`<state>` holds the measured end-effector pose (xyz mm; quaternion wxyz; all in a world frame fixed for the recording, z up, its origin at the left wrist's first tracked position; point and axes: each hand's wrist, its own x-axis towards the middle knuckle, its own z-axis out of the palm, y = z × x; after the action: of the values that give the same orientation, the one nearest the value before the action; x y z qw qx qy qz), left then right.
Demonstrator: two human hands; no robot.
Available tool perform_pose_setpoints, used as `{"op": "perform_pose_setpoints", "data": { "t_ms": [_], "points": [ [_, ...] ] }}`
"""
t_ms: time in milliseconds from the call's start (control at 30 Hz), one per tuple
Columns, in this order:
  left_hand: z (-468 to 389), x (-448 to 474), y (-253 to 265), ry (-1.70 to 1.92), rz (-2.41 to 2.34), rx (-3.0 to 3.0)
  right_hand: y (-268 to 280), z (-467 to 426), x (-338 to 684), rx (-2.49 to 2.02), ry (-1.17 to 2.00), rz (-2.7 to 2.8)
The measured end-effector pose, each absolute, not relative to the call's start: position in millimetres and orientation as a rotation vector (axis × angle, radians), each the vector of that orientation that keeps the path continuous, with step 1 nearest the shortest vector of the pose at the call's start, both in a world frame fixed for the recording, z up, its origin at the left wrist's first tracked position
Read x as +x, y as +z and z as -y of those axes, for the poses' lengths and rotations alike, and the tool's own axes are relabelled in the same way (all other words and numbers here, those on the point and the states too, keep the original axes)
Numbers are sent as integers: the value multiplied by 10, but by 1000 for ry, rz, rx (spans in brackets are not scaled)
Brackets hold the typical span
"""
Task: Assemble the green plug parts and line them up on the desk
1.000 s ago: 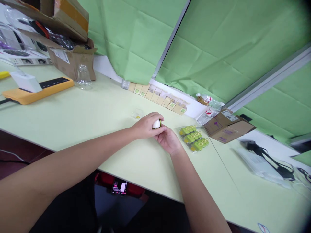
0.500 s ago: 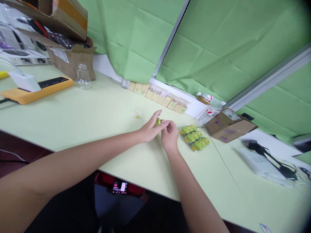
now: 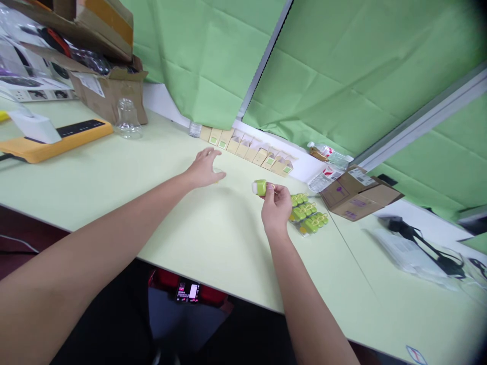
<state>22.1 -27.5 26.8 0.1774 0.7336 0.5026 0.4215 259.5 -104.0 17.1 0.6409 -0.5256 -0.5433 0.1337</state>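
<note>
My right hand (image 3: 277,205) pinches a small green-and-white block with a pale ring (image 3: 260,187), held above the table with its white end pointing left. My left hand (image 3: 203,168) is open, thumb and fingers apart, over a small clear plastic piece with a yellow dot (image 3: 217,177) that it mostly covers; whether they touch I cannot tell. Just right of my right hand lie several similar green ringed pieces (image 3: 309,210) in rows, with clear plastic and yellow dots at their near ends.
Small tan cartons (image 3: 247,148) line the table's back edge. At left are a clear jar (image 3: 128,120), an orange power strip (image 3: 83,130) and an open cardboard box (image 3: 108,94). Bottles (image 3: 330,156), a brown carton (image 3: 357,195) and a black strap (image 3: 426,248) sit at right.
My hands have parted. The left moved left and away from me to the clear piece; the right shifted slightly right, keeping the green-and-white block, which shows more fully now.
</note>
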Motion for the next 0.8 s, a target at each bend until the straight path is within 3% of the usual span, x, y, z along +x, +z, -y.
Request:
{"op": "perform_pose_setpoints", "data": {
  "t_ms": [100,367,800],
  "points": [
    [207,103,160,839,-1315,2117,204,1080,2536,-1196,320,1284],
    [614,548,249,811,-882,2211,338,1233,2431,-1169,376,1516],
    [679,624,246,763,-822,2271,397,1305,2425,-1193,310,1780]
  ]
}}
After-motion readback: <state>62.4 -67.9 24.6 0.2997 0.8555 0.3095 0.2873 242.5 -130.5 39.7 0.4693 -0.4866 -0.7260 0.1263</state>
